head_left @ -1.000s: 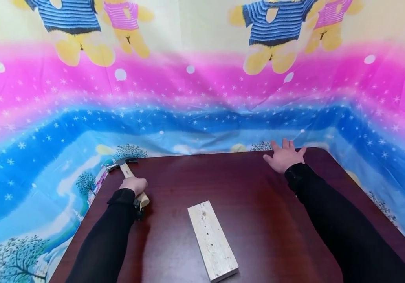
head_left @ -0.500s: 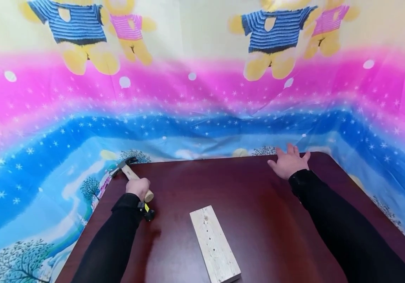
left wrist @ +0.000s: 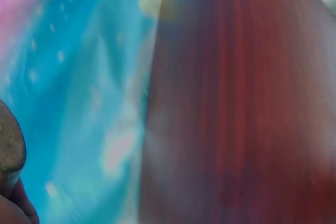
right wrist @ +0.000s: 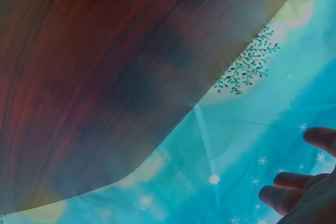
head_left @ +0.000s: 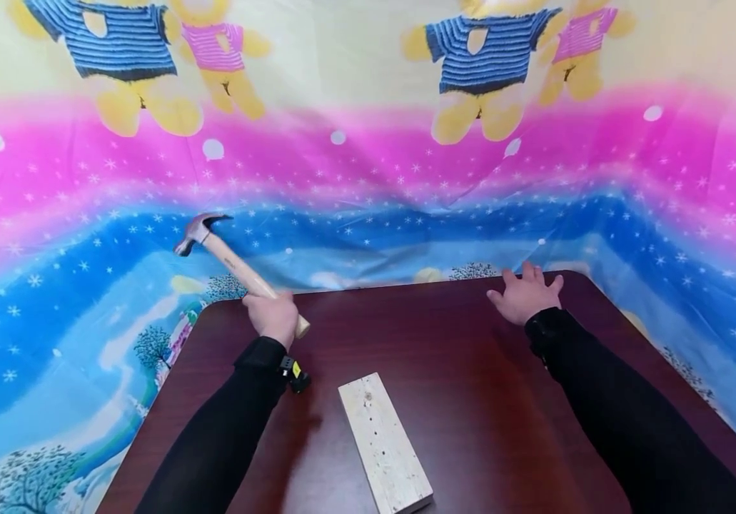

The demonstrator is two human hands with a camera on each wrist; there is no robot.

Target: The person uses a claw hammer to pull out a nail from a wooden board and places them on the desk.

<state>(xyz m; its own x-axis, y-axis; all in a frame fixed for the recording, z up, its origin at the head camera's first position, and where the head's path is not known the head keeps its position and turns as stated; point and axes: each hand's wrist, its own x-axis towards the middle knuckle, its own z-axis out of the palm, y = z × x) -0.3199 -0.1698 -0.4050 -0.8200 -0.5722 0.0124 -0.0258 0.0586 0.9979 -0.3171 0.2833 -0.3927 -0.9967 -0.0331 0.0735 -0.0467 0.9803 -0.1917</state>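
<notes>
Claw hammer (head_left: 239, 268) is up off the table (head_left: 470, 400), by its far left corner, in the left hand (head_left: 273, 316); that hand's grip is curled round the wooden handle (head_left: 229, 259) close to its butt, which pokes out on the right. The steel head (head_left: 199, 230) points up and to the left, seen against the printed cloth (head_left: 368, 171) behind. The right hand (head_left: 525, 296) has its grip loose, fingers spread, near the table's far right corner; whether it touches the top I cannot tell. A pale wooden block (head_left: 385, 435) lies flat on the table between the forearms, well apart from both hands, small dark marks in a row along it. A small black device (head_left: 295, 373) with a yellow patch sits at the left wrist. Teddy bears and snowflakes pattern the cloth.
</notes>
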